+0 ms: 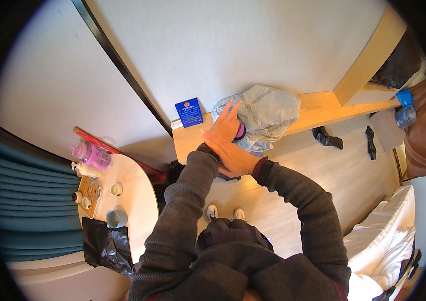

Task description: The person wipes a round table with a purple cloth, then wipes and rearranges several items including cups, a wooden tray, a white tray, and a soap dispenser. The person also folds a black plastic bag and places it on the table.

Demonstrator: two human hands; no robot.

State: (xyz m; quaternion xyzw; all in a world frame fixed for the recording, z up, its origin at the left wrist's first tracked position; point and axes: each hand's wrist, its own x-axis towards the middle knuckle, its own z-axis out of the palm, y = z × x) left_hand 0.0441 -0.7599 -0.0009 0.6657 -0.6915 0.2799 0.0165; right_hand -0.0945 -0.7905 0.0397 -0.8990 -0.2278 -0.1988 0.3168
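My left hand (227, 122) reaches over the near side of a light-blue denim garment (269, 109), its fingers extended and apart with nothing seen in them. My right hand (235, 155) lies across my left wrist, fingers straight, touching the dark cuff (208, 149) of the left sleeve. Whether its thumb grips the cuff is hidden. A round purple and black object (240, 131) shows beside my left hand against the denim; most of it is covered. The garment lies crumpled on a wooden wall desk (187, 140). A blue sign with writing (189, 113) leans against the wall.
At left, a round white table (137, 188) holds a purple bottle (94, 155), a pump bottle (88, 170), a tea tray (96, 205), a cup (116, 218) and a black plastic bag (107, 244). Black pieces (326, 138) lie on the floor; a white-covered bed (382, 229) stands right.
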